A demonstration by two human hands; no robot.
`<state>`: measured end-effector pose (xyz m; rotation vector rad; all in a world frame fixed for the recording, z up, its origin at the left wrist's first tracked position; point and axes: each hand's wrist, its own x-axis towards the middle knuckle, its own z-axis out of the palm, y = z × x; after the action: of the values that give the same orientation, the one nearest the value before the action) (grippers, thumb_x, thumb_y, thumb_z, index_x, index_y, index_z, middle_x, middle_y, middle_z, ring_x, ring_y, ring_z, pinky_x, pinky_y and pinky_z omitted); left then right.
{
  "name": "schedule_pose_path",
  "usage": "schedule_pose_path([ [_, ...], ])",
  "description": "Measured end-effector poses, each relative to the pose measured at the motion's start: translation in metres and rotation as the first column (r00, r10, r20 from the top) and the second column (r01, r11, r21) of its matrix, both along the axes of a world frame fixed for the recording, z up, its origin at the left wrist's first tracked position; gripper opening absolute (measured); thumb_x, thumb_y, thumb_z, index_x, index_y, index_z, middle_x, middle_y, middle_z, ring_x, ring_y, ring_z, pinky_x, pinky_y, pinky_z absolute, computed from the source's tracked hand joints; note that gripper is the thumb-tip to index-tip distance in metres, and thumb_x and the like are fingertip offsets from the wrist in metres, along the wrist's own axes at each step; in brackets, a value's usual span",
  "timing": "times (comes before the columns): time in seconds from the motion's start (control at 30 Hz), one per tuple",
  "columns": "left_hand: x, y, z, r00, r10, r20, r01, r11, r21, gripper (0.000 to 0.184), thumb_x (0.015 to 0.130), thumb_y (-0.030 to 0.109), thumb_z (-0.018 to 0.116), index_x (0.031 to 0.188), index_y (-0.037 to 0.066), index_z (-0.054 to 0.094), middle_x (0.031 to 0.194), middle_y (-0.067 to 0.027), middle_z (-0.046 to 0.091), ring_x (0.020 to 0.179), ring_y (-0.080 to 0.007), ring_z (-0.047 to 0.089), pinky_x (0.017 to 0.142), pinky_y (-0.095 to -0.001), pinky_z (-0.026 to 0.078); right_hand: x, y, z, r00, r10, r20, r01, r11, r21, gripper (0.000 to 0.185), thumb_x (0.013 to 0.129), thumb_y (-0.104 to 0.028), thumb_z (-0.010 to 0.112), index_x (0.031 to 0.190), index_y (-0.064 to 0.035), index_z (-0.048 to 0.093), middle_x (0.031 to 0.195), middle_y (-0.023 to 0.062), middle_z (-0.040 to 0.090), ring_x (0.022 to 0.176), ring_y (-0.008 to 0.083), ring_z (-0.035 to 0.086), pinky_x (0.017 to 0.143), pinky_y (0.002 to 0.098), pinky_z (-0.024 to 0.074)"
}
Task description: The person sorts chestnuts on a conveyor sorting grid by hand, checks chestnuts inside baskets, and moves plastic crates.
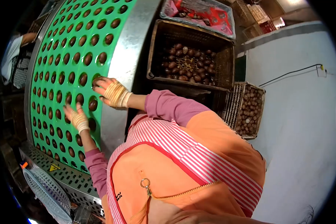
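Dark brown eggs [87, 59] sit one to a pocket in rows across a green conveyor bed [74, 89]. Over its near part is my left hand [77, 117], in a striped fingerless glove. Its fingers are spread, with the tips close to eggs in neighbouring pockets; whether they touch is unclear. My right hand [112, 91], gloved the same way, reaches in from the metal edge [117, 71]. Its fingers are stretched over a partly hidden egg [97, 80], and the thumb is apart from them. No egg is seen lifted in either hand.
Beside the conveyor stands a brown crate [192, 86] with many dark eggs. Behind it is a bin [231, 22] with red and pink plastic. Another egg crate [257, 130] is by the wall. A blue basket [44, 186] stands lower left; another person's arm [28, 38] shows across the conveyor.
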<state>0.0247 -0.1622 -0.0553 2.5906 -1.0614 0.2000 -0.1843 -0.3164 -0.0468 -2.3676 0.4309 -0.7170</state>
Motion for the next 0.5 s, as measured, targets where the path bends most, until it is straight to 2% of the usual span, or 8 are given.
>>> schedule_pose_path([
  [0.13, -0.061, -0.061, -0.017, 0.993, -0.113, -0.045, 0.114, 0.993, 0.016, 0.066, 0.094, 0.042, 0.053, 0.144, 0.005, 0.036, 0.145, -0.0299, 0.034, 0.13, -0.0475, 0.037, 0.108, -0.0515, 0.033, -0.022, -0.012, -0.004, 0.995, -0.094, 0.018, 0.09, 0.982, 0.167, 0.053, 0.077, -0.024, 0.066, 0.126, -0.0096, 0.053, 0.134, 0.014, 0.047, 0.127, 0.0349, 0.043, 0.103, 0.0477, 0.0383],
  [0.2, -0.083, -0.07, -0.024, 0.993, -0.119, -0.022, 0.12, 0.991, 0.052, 0.065, 0.094, 0.043, 0.052, 0.144, 0.005, 0.036, 0.146, -0.0296, 0.033, 0.131, -0.0475, 0.036, 0.109, -0.0513, 0.033, -0.057, -0.044, -0.007, 0.965, -0.22, 0.141, 0.222, 0.975, 0.002, 0.045, 0.073, -0.022, 0.066, 0.114, -0.0064, 0.06, 0.121, 0.0186, 0.057, 0.116, 0.0344, 0.053, 0.099, 0.0459, 0.0439],
  [0.23, -0.08, -0.071, -0.028, 0.994, -0.103, -0.033, 0.106, 0.989, 0.104, 0.066, 0.094, 0.045, 0.051, 0.146, 0.006, 0.034, 0.147, -0.0291, 0.031, 0.133, -0.0462, 0.034, 0.109, -0.0516, 0.032, -0.093, -0.074, 0.015, 0.971, -0.226, 0.072, 0.226, 0.974, 0.009, 0.043, 0.07, -0.02, 0.066, 0.11, -0.0049, 0.061, 0.112, 0.0171, 0.06, 0.107, 0.0327, 0.057, 0.09, 0.0457, 0.0483],
  [0.27, -0.084, -0.075, -0.022, 0.998, -0.033, -0.059, 0.037, 0.997, 0.063, 0.066, 0.095, 0.045, 0.049, 0.146, 0.007, 0.033, 0.149, -0.0279, 0.03, 0.135, -0.0447, 0.032, 0.11, -0.0517, 0.032, -0.12, -0.104, 0.013, 0.917, -0.263, -0.301, 0.308, 0.945, 0.113, 0.038, 0.066, -0.019, 0.067, 0.1, -0.0033, 0.061, 0.102, 0.0175, 0.06, 0.097, 0.0327, 0.058, 0.08, 0.0456, 0.0496],
  [0.33, -0.089, -0.076, -0.017, 0.994, 0.029, -0.101, -0.02, 0.995, 0.094, 0.067, 0.095, 0.044, 0.051, 0.147, 0.007, 0.033, 0.149, -0.0265, 0.031, 0.135, -0.0436, 0.032, 0.11, -0.0514, 0.032, -0.191, -0.145, -0.026, 0.779, -0.627, -0.002, 0.627, 0.778, 0.043, 0.041, 0.067, -0.019, 0.065, 0.104, -0.0021, 0.062, 0.097, 0.0195, 0.059, 0.096, 0.0371, 0.056, 0.087, 0.0454, 0.0471],
  [0.4, -0.089, -0.076, -0.018, 0.999, 0.026, -0.033, -0.022, 0.993, 0.114, 0.064, 0.095, 0.042, 0.052, 0.145, 0.006, 0.035, 0.147, -0.0247, 0.033, 0.134, -0.0432, 0.034, 0.109, -0.0512, 0.032, -0.274, -0.174, -0.067, 0.546, -0.677, -0.494, 0.791, 0.61, 0.039, 0.063, 0.073, -0.026, 0.068, 0.129, -0.0075, 0.049, 0.131, 0.0225, 0.046, 0.117, 0.0396, 0.047, 0.096, 0.0494, 0.043],
  [0.43, -0.088, -0.075, -0.019, 1.0, 0.015, -0.011, -0.014, 0.993, 0.114, 0.064, 0.095, 0.042, 0.052, 0.145, 0.006, 0.035, 0.147, -0.0244, 0.034, 0.133, -0.043, 0.034, 0.109, -0.0512, 0.032, -0.303, -0.184, -0.073, 0.344, -0.581, -0.737, 0.911, 0.398, 0.111, 0.075, 0.077, -0.031, 0.068, 0.143, -0.0127, 0.036, 0.147, 0.023, 0.029, 0.129, 0.0433, 0.037, 0.103, 0.0518, 0.0385],
  [0.5, -0.09, -0.073, -0.019, 1.0, 0.0, 0.014, -0.002, 0.993, 0.118, 0.062, 0.096, 0.041, 0.052, 0.144, 0.005, 0.036, 0.146, -0.0237, 0.035, 0.132, -0.0427, 0.035, 0.109, -0.0511, 0.033, -0.356, -0.195, -0.105, 0.174, -0.47, -0.865, 0.983, 0.13, 0.127, 0.083, 0.078, -0.033, 0.071, 0.148, -0.019, 0.029, 0.152, 0.0174, 0.023, 0.134, 0.042, 0.03, 0.107, 0.0526, 0.0365],
])
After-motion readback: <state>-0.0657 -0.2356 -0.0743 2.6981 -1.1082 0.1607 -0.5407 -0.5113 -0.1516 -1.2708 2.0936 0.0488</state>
